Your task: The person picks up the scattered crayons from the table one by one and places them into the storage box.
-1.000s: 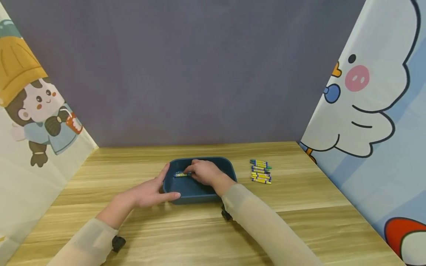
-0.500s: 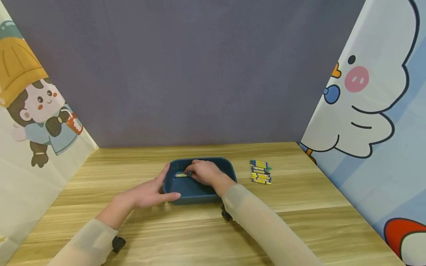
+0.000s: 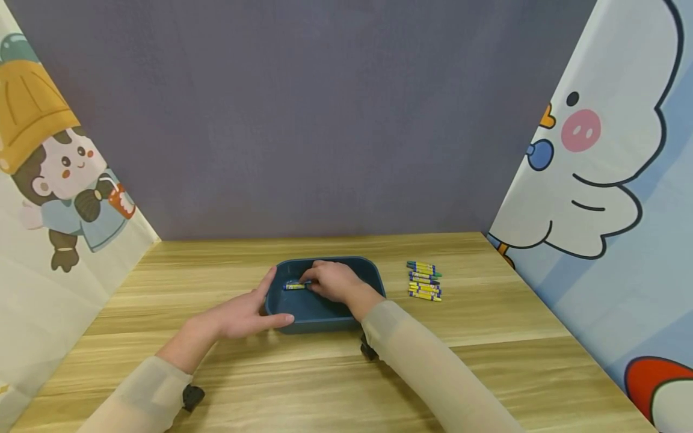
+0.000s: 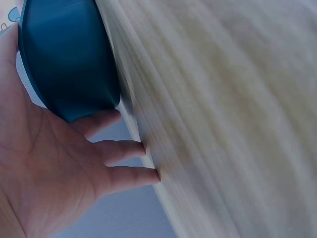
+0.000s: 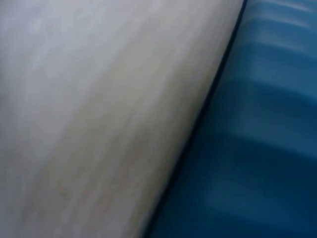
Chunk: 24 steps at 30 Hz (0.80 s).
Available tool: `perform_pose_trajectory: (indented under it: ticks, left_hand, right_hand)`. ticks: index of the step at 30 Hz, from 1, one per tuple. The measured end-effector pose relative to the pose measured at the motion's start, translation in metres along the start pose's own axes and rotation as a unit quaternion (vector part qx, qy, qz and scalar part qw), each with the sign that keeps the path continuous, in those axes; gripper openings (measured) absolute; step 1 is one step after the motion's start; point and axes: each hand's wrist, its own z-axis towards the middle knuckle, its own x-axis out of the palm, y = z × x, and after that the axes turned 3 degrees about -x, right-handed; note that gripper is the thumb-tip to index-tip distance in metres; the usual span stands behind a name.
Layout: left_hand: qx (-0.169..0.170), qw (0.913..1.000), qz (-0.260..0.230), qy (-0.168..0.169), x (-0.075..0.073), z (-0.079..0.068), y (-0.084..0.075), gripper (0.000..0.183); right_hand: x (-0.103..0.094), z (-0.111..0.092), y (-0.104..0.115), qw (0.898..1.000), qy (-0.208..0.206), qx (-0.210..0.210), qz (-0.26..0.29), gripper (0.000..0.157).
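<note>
A dark blue rectangular box (image 3: pixel 325 326) stands on the wood-grain table. My left hand (image 3: pixel 243 313) rests against its left end, with the thumb on the near rim and the fingers spread along the left side. Seen from the left wrist, the fingers reach past the box wall (image 4: pixel 69 59), and some fingertips touch the table. Inside the box my right hand (image 3: pixel 335 281) has its fingers curled at the right end of a yellow-and-blue wrapped crayon (image 3: pixel 295 287), which lies crosswise near the left end. The right wrist view shows only the box and table, not the hand.
Several more wrapped crayons (image 3: pixel 425 281) lie side by side on the table to the right of the box. A grey partition (image 3: pixel 325 120) closes off the back, and printed panels with cartoon figures stand left and right.
</note>
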Motion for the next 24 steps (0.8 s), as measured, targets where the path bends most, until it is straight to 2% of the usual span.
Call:
perform_pose_trajectory:
  ticks: [8, 11, 14, 19, 24]
  left_hand:
    - [0.006, 1.0, -0.003, -0.001, 0.0, -0.001, 0.001, 0.124]
    - [0.007, 1.0, -0.001, -0.005, 0.001, -0.001, 0.001, 0.124]
    - [0.004, 0.9999, 0.004, -0.012, 0.001, -0.001, 0.0, 0.125]
    - [-0.004, 0.9997, 0.015, -0.019, 0.002, -0.002, 0.0, 0.127]
    - [-0.003, 0.9996, 0.021, -0.018, 0.002, -0.002, -0.001, 0.127]
  right_hand:
    - [-0.009, -0.002, 0.001, 0.998, -0.032, -0.005, 0.048, 0.034]
    - [-0.021, -0.008, -0.002, 0.994, -0.054, -0.013, 0.091, 0.034]
    - [-0.037, -0.018, -0.011, 0.986, -0.091, -0.022, 0.137, 0.032]
    - [-0.061, -0.045, -0.05, 0.972, -0.146, 0.001, 0.184, 0.029]
    - [-0.071, -0.084, -0.109, 0.963, -0.16, 0.07, 0.207, 0.03]
